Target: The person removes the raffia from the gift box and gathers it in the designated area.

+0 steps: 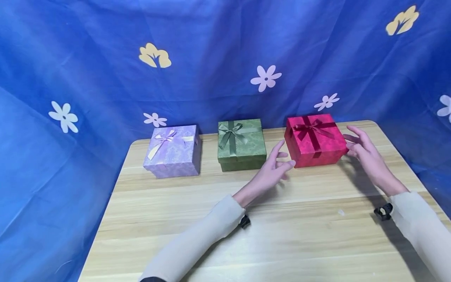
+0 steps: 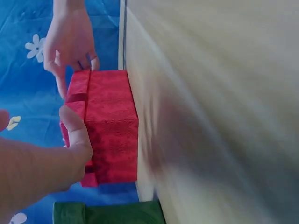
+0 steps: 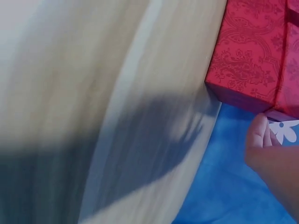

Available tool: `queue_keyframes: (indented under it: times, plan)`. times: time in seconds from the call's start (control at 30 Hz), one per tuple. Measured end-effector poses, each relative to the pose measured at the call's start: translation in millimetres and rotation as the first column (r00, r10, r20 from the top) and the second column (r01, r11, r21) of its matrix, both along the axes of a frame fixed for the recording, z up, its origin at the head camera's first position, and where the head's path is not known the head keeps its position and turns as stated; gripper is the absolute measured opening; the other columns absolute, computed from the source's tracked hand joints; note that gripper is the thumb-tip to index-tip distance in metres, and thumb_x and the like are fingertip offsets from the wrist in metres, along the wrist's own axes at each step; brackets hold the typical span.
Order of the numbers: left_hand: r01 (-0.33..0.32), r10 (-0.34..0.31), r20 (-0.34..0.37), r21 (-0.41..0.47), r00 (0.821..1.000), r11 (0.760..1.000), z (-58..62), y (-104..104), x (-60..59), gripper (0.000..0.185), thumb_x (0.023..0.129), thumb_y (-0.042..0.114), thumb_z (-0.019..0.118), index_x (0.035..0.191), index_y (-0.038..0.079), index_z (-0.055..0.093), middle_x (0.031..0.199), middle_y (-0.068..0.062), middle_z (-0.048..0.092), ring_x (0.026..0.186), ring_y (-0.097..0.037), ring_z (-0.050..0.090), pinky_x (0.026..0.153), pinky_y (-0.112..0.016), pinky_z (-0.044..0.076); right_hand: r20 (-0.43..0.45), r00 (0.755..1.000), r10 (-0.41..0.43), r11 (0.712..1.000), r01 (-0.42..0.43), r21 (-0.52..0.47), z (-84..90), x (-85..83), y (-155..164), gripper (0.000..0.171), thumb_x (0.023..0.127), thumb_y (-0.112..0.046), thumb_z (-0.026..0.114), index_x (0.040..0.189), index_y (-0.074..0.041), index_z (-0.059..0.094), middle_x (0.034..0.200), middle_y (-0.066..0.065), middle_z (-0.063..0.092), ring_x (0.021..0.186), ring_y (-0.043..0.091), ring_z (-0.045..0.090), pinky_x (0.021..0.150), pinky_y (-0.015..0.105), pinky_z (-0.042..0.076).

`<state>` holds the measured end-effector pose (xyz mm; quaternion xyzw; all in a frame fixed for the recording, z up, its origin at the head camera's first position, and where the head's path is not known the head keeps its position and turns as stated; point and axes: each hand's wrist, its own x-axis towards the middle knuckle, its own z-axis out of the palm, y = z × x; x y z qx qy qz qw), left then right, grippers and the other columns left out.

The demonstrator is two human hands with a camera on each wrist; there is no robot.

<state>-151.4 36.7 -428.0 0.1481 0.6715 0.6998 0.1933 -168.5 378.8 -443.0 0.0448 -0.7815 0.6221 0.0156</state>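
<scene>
Closest to me are my two pale sleeves [image 1: 199,239], with a small black thing [image 1: 383,212] at each wrist. Under them is the wooden table [image 1: 282,246], and my right arm makes a dark shadow [image 3: 154,140] on it.

My left hand [image 1: 268,171] is by the front left corner of the red box [image 1: 318,145], with its fingers and thumb apart. My right hand [image 1: 368,154] is at the other side of that box. Its fingers are a bit bent and loose, and the tips are right by the box's side. I cannot tell how much either hand touches it.

The red box sits between my hands, near the back of the table. It has a dark red bow [image 1: 311,127] on top. To its left is the green box [image 1: 243,147] with a green bow [image 1: 231,135]. More to the left is the purple box [image 1: 174,152] with a light bow [image 1: 165,137].

Behind them all hangs a blue cloth [image 1: 208,51] with white flowers [image 1: 266,78] and yellow shapes [image 1: 155,55].
</scene>
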Motion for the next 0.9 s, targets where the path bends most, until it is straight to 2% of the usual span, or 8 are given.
queue_keyframes:
  times: [0.07, 0.13, 0.27, 0.33, 0.37, 0.57, 0.73, 0.9]
  plan:
    - [-0.054, 0.054, 0.020, 0.005, 0.998, 0.999, 1.7, 12.7, -7.5, 0.086, 0.106, 0.020, 0.069, 0.177, 0.028, 0.020, 0.156, -0.018, 0.045, 0.120, -0.051, 0.064, 0.094, -0.066, 0.057, 0.029, 0.999, 0.031, 0.997, -0.029, -0.076, -1.4, -6.7, 0.2, 0.061, 0.116, -0.012, 0.043, 0.174, -0.020, 0.026, 0.162, 0.019, 0.038, 0.126, 0.005, 0.056, 0.093, 0.018, 0.048]
    - [-0.111, 0.111, 0.018, -0.004, 0.994, 0.994, 2.9, 25.3, -15.0, 0.087, 0.104, 0.016, 0.070, 0.176, 0.026, 0.022, 0.153, -0.018, 0.048, 0.111, -0.044, 0.068, 0.090, -0.058, 0.059, 0.060, 0.996, 0.065, 0.985, -0.055, -0.162, -2.5, -13.1, 0.5, 0.062, 0.116, -0.010, 0.042, 0.175, -0.020, 0.025, 0.163, 0.017, 0.035, 0.125, 0.005, 0.055, 0.092, 0.018, 0.048]
    - [-0.209, 0.209, -0.003, -0.038, 0.978, 0.977, 3.8, 46.5, -27.9, 0.085, 0.099, 0.010, 0.067, 0.174, 0.023, 0.030, 0.136, -0.013, 0.054, 0.083, -0.024, 0.064, 0.070, -0.033, 0.056, 0.088, 0.989, 0.120, 0.963, -0.095, -0.253, -2.6, -23.2, 1.0, 0.063, 0.114, -0.006, 0.038, 0.174, -0.020, 0.025, 0.159, 0.009, 0.037, 0.125, 0.004, 0.055, 0.091, 0.019, 0.049]
    - [-0.231, 0.231, -0.011, -0.030, 0.973, 0.973, 3.4, 53.0, -33.7, 0.083, 0.098, 0.007, 0.063, 0.174, 0.022, 0.032, 0.130, -0.013, 0.055, 0.076, -0.017, 0.059, 0.062, -0.027, 0.051, 0.090, 0.984, 0.152, 0.940, -0.115, -0.322, -2.3, -27.4, 0.4, 0.064, 0.112, -0.002, 0.037, 0.173, -0.020, 0.026, 0.154, 0.005, 0.039, 0.125, 0.005, 0.056, 0.093, 0.020, 0.048]
    - [-0.239, 0.239, -0.009, -0.019, 0.971, 0.971, 3.2, 55.1, -36.2, 0.082, 0.098, 0.005, 0.062, 0.173, 0.022, 0.033, 0.128, -0.014, 0.055, 0.073, -0.018, 0.057, 0.059, -0.028, 0.049, 0.088, 0.983, 0.163, 0.934, -0.125, -0.335, -2.6, -29.7, -0.2, 0.064, 0.112, 0.000, 0.037, 0.172, -0.020, 0.027, 0.152, 0.003, 0.041, 0.124, 0.006, 0.056, 0.093, 0.020, 0.048]
    - [-0.301, 0.301, 0.031, -0.006, 0.953, 0.954, 0.5, 62.0, -51.4, 0.078, 0.100, 0.002, 0.059, 0.171, 0.026, 0.038, 0.124, -0.008, 0.055, 0.085, -0.014, 0.059, 0.063, -0.035, 0.054, 0.096, 0.975, 0.200, 0.922, -0.154, -0.357, -1.3, -42.0, -4.2, 0.068, 0.109, 0.005, 0.036, 0.172, -0.020, 0.028, 0.148, 0.001, 0.044, 0.124, 0.009, 0.058, 0.096, 0.020, 0.049]
    - [-0.314, 0.315, 0.030, -0.021, 0.949, 0.949, -0.2, 65.9, -59.3, 0.082, 0.099, -0.003, 0.060, 0.172, 0.028, 0.038, 0.143, -0.005, 0.054, 0.097, -0.013, 0.059, 0.074, -0.047, 0.060, 0.131, 0.968, 0.215, 0.920, -0.155, -0.359, -0.8, -49.9, -4.3, 0.070, 0.106, 0.007, 0.034, 0.171, -0.018, 0.029, 0.144, 0.002, 0.045, 0.116, 0.010, 0.060, 0.088, 0.021, 0.053]
    - [-0.327, 0.330, 0.039, -0.075, 0.943, 0.942, -1.4, 72.3, -63.5, 0.084, 0.097, -0.003, 0.062, 0.170, 0.033, 0.041, 0.147, -0.002, 0.045, 0.101, -0.014, 0.057, 0.076, -0.040, 0.061, 0.153, 0.961, 0.230, 0.916, -0.161, -0.366, -0.3, -56.9, 0.2, 0.070, 0.104, 0.009, 0.032, 0.167, -0.022, 0.033, 0.144, 0.003, 0.043, 0.112, 0.011, 0.062, 0.082, 0.021, 0.056]
